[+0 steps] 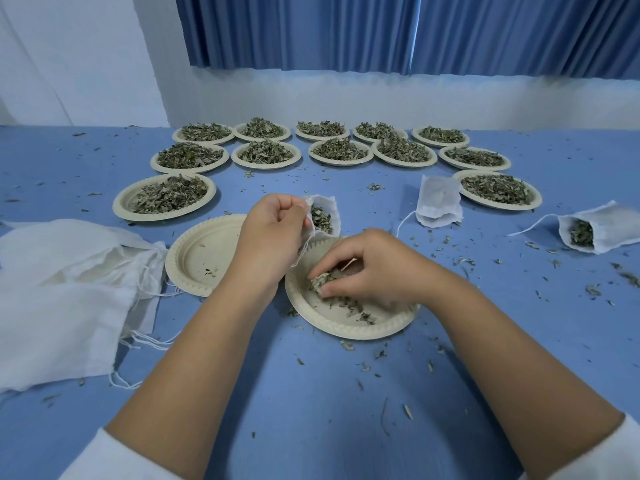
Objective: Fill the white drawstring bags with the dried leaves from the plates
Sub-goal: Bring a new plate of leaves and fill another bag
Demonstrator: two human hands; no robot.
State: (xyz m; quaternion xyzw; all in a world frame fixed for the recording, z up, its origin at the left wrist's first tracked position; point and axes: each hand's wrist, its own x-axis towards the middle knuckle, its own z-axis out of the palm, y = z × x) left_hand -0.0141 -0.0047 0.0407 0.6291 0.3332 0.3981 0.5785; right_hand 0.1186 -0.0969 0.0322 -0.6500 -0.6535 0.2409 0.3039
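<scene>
Backdrop: pleated blue curtains (311, 29) hang behind a table covered in blue cloth (311, 393), which is strewn with leaf crumbs.
Far left: a heap of empty white cloth bags (62, 289) lies with its strings trailing.
Back rows: beige moulded paper plates heaped with dried green leaves (339, 150) stand across the far side.
Spent plate (204, 254): beige paper, just left of the hands, nearly bare.
Left hand (273, 230): fingers curled, pinching the rim of a small white drawstring bag (327, 216) to keep its mouth open. The bag is part full and raised just beyond the near plate.
Right hand (367, 268): fingers bent down into the near beige plate (346, 327), gathered round a clump of dried leaves (320, 280).
Right side: an upright white bag (438, 202) stands there, and a second bag on its side (595, 232) shows leaves at its open mouth.
Risk: the clump looks loose and brittle, so on the way to the bag mouth it may shed onto the cloth. If the pinch on the rim slackens, the mouth would likely fold shut, or the bag could tip and spill.
</scene>
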